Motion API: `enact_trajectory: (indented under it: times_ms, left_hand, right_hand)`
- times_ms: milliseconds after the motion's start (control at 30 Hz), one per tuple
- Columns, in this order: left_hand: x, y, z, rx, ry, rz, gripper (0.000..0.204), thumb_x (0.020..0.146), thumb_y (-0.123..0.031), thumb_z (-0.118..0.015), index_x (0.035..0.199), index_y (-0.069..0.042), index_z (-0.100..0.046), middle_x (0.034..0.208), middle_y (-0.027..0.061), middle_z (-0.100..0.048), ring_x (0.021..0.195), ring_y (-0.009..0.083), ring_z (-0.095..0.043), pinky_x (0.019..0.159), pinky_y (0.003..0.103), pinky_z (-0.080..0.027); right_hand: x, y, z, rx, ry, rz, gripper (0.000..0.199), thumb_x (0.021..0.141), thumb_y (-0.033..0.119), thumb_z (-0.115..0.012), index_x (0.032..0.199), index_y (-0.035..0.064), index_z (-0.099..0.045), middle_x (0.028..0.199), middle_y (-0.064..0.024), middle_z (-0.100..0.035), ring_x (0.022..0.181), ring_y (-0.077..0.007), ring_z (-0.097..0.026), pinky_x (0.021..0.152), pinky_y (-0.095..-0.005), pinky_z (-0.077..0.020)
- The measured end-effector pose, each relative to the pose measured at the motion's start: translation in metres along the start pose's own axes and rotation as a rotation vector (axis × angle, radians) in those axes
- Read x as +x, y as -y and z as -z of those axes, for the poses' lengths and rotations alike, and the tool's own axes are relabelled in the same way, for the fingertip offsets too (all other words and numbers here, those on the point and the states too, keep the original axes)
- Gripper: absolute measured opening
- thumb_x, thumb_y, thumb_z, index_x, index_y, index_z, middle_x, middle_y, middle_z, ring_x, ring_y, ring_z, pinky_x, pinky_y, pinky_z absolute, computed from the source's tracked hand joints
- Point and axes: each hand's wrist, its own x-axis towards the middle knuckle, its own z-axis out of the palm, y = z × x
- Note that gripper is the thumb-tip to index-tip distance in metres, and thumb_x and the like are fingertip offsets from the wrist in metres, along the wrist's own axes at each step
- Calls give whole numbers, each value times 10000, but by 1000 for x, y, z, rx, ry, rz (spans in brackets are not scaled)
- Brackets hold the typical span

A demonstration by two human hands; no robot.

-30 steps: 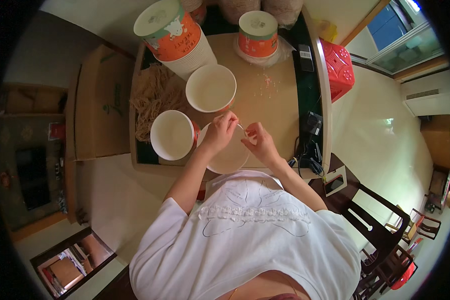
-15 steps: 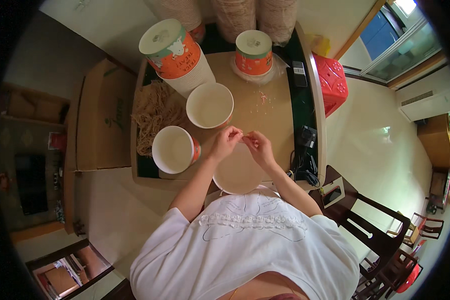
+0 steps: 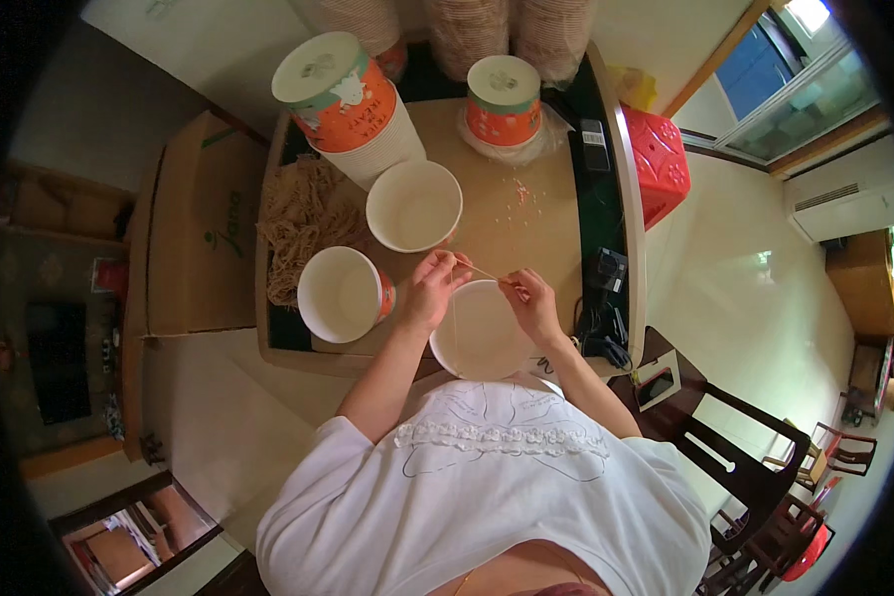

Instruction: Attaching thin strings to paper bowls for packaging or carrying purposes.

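Note:
A thin tan string (image 3: pixel 481 270) runs between my two hands, with a loose end dangling below the left. My left hand (image 3: pixel 429 292) pinches one part of it, and my right hand (image 3: pixel 533 304) closes on the other. Beneath them, at the table's near edge, is a white paper tub (image 3: pixel 482 343) with its mouth facing up. Another open paper tub (image 3: pixel 414 209) stands just beyond my left hand, and a third tub (image 3: pixel 338 295) with an orange outside is to its left. A heap of tan strings (image 3: pixel 303 223) lies at the table's left side.
A tall stack of orange-printed tubs (image 3: pixel 353 104) rises at the back left. One upturned tub (image 3: pixel 505 104) sits on plastic at the back right. Small pink and white bits (image 3: pixel 521 199) are scattered nearby. Black adapter (image 3: pixel 606 268) and cables lie at right; a red stool (image 3: pixel 654 164) stands beyond.
My hands have moved apart, the left going left and the right going right, so the string now shows stretched between them. The tub below has shifted slightly right.

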Motion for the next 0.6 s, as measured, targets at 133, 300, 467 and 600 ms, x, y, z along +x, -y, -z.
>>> enact_trajectory:
  times_ms: [133,300,467,600]
  left_hand:
    - [-2,2,2,20,-16,-3,55,895,-138,-538,905,-84,-538,913,23,-564,871,133,-534,904,365,-423]
    - [-6,-6,-11,241,110,-4,95,882,-141,-572,867,-47,-572,699,1,-558,656,85,-531,667,200,-419]
    - [-11,-14,-17,465,155,26,130,867,-132,-598,886,-6,-628,714,9,-579,627,75,-522,608,193,-420]
    - [-13,-24,-14,754,197,172,188,843,-144,-620,919,23,-663,771,52,-636,639,101,-568,578,246,-449]
  right_hand:
    - [-5,-2,1,43,20,-54,86,809,34,-630,889,10,-606,840,-116,-597,750,-222,-610,669,-279,-493]
    - [-1,-1,0,-15,91,-64,104,813,33,-622,912,4,-614,886,-130,-622,797,-220,-621,681,-286,-503]
    - [0,-2,-1,-10,92,25,89,842,41,-588,913,2,-626,860,-133,-632,753,-219,-629,653,-294,-517]
    - [-1,1,-2,-34,96,14,93,841,34,-587,918,9,-632,858,-135,-640,779,-218,-639,670,-290,-520]
